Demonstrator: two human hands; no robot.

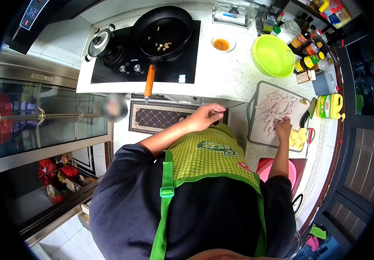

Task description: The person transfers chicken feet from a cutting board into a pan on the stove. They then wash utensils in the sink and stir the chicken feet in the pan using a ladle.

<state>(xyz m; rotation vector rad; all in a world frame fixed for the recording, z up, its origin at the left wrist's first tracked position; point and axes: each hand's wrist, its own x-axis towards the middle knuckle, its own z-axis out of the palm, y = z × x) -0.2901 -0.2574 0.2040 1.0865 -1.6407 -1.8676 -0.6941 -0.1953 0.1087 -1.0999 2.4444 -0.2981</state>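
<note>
Your right hand's fingers point down onto the chicken feet, touching them; you cannot tell from here whether they grip one. Your left hand hangs in front of your apron, fingers loosely bent and apart, holding nothing that shows. The feet lie spread over the board, with yellow chunks at its near right corner, just beside your right hand. The knife rests at the board's right edge, and red-handled scissors lie beside the chunks. Nearer you is a pink basin. Beyond the board sits a green bowl, then a dish of brown liquid. Farther left, the pan on the stove holds small yellowish pieces.
</note>
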